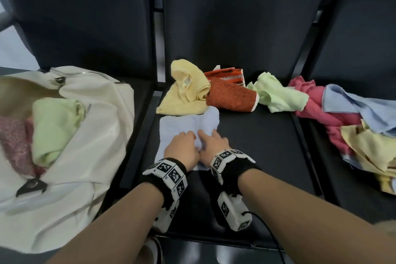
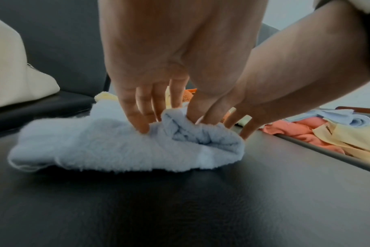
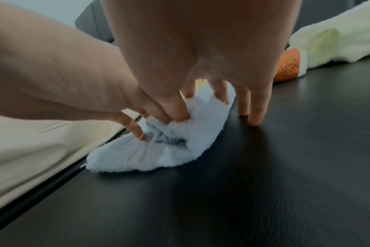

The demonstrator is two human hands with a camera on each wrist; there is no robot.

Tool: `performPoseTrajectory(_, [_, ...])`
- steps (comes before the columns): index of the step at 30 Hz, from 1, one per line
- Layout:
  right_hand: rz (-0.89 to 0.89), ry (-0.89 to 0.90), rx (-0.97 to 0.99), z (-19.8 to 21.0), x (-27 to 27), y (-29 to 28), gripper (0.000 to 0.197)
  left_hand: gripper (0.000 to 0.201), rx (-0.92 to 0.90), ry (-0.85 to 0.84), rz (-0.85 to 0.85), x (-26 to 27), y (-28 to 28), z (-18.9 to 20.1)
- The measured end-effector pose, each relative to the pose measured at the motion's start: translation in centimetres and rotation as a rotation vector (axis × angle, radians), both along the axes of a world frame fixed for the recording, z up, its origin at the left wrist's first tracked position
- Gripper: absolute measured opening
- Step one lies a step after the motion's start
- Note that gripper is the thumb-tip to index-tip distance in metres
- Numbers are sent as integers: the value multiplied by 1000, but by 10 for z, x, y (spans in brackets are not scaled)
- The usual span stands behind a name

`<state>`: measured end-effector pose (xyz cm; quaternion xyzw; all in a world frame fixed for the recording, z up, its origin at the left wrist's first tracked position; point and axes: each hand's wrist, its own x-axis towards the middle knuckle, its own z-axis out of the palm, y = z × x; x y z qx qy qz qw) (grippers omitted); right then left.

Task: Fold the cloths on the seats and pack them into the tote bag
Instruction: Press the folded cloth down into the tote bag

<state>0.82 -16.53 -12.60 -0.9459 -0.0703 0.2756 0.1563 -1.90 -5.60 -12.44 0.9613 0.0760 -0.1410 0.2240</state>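
On the middle seat (image 1: 267,146), nearest the camera, two forearms with marker-printed wristbands (image 1: 171,172) reaching forward side by side. Just beyond, left hand (image 1: 182,150) and right hand (image 1: 214,143) close together on a pale blue cloth (image 1: 182,126), lying partly folded on the dark seat cushion. Left hand fingers (image 2: 137,117) fairly straight, tips pressing down into the flat layer of the cloth, nothing gripped. Right hand pinching a bunched-up fold of the same cloth between thumb and first fingers (image 3: 175,108), the outer two fingers extended with tips down on the bare cushion just beside the cloth's edge. Raised fold gathered between the two hands, the rest of the cloth spread flat toward the left.

To the left, on the neighbouring seat, a cream tote bag (image 1: 90,135) lying open, with a folded light green cloth (image 1: 53,126) and a pink cloth (image 1: 15,146) inside.

Farther back on the middle seat, a crumpled yellow cloth (image 1: 184,90) touching the blue one, an orange cloth (image 1: 231,96) beside it, then a loose light green cloth (image 1: 276,94) at the seat's right edge.

On the right seat, a heap of pink (image 1: 334,118), blue (image 1: 360,109) and yellow (image 1: 368,148) cloths, unfolded. Beyond all, dark seat backs (image 1: 235,17).
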Motion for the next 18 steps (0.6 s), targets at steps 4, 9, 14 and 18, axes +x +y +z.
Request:
performPoseTrajectory(4, [20,-72,18,11,-8,-2,47,24,-2,-47,16,-7,-4,9])
performPoseTrajectory(9, [31,-142,21,45,-20,-11,49,22,-73,-155,76,-22,-13,35])
performPoseTrajectory(14, [88,-221,-19,96,-33,-18,51,23,-216,-289,127,-38,-19,78])
performPoseTrajectory(18, [157,-297,-108,144,-44,-21,49,17,-329,-396,126,-52,-18,110])
